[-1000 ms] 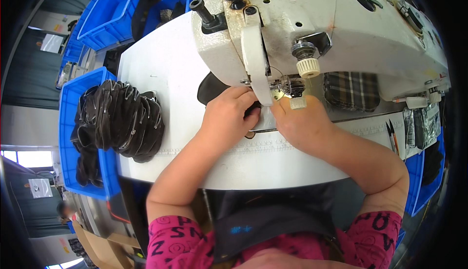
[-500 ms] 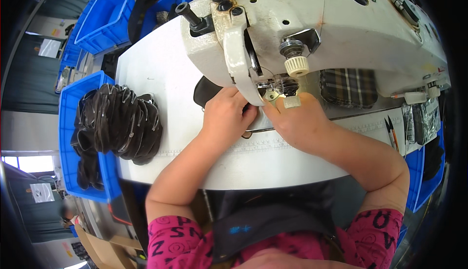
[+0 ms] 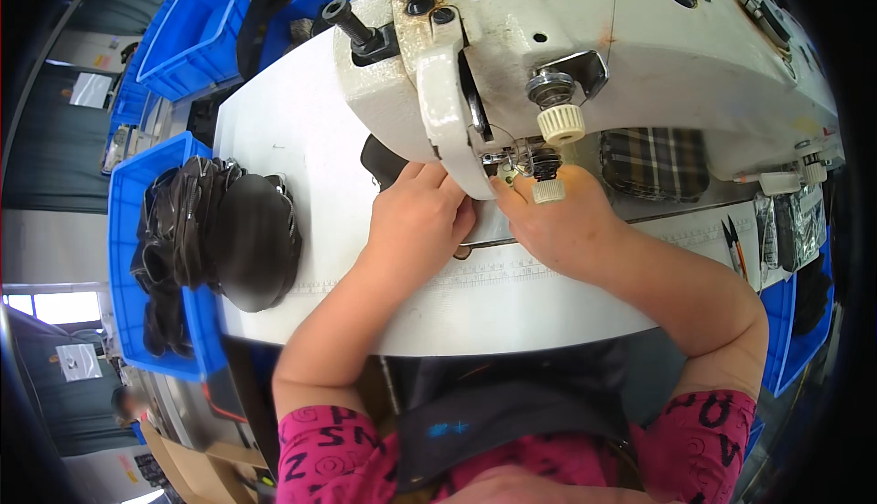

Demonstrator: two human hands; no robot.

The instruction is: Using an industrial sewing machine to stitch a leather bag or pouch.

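Note:
A white sewing machine (image 3: 694, 56) arches over the worktable. My left hand (image 3: 416, 216) rests left of its presser foot (image 3: 530, 164), fingers curled on a dark fabric piece (image 3: 384, 159); what lies under the fingertips is mostly hidden. My right hand (image 3: 562, 225) is bent at the right of the needle area, fingertips tucked beneath the machine's parts, so its grip is hidden. A plaid fabric piece (image 3: 651, 161) lies right of the needle under the arm. A narrow dark strip runs along the metal plate below my hands.
A pile of dark zippered pieces (image 3: 196, 221) lies in and over a blue bin (image 3: 125, 257) at the left. More blue bins (image 3: 196, 29) stand at upper left and right. Scissor-like tools (image 3: 735, 253) and plastic packets (image 3: 790, 230) lie at right. A person (image 3: 132, 403) is in the background.
My left hand has shifted slightly left and up beside the needle; my right hand has moved little. The view has shifted slightly, placing the machine a little further left.

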